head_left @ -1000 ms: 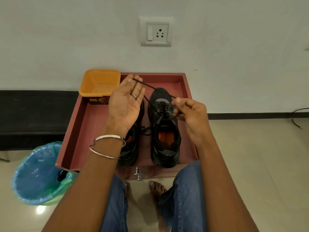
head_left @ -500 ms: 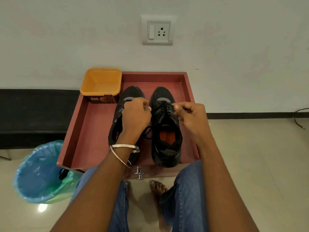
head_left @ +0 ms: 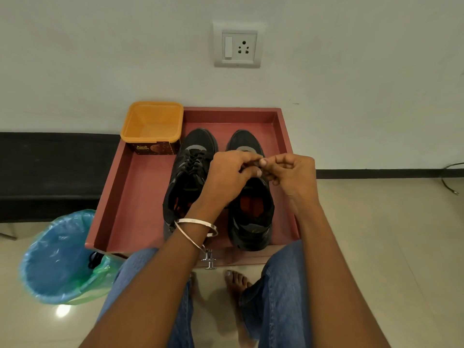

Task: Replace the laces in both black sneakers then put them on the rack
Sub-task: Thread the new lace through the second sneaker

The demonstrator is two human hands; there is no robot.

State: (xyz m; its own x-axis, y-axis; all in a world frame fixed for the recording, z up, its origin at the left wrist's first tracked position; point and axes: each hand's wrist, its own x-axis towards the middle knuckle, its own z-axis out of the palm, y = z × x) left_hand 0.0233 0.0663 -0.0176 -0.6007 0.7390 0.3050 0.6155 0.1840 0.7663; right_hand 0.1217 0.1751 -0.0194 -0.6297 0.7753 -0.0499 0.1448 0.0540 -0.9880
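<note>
Both hands meet over the right sneaker (head_left: 251, 217), which sits in the red tray (head_left: 140, 197) with its toe at 12 o'clock. Left hand (head_left: 231, 177) and right hand (head_left: 291, 177) look pinched on its lace at the eyelets; the lace itself is mostly hidden. The left sneaker (head_left: 185, 172) sits at 9 o'clock, just beside it.

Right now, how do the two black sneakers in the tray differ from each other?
The left sneaker shows its crossed laces in the open, with only the left wrist over its heel end; the right sneaker has its lace area hidden under the left hand and right hand, fingertips meeting there. The right sneaker's orange insole is plainly exposed; the left sneaker's interior is mostly dark and partly covered. Both are black, upright, side by side in the red tray, toes toward the wall.
</note>
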